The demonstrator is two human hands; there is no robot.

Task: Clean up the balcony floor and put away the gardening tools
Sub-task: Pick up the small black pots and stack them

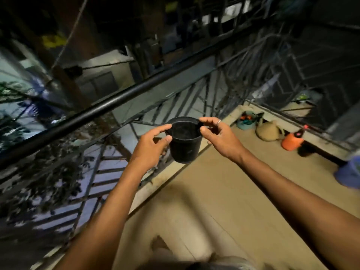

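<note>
Two grips pinched the rim of the black pot, left grip at its 9 o'clock and right grip at 3 o'clock, holding it roughly upright above the balcony floor, the teal basin well apart toward 2 o'clock.

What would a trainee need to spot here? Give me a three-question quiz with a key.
1. True or false: the left hand and the right hand both hold the pot.
2. The sprayer is: A orange, B green, C white.
3. Fill in: the ring is on the ____ hand.
Key: 1 true; 2 A; 3 right.
</note>
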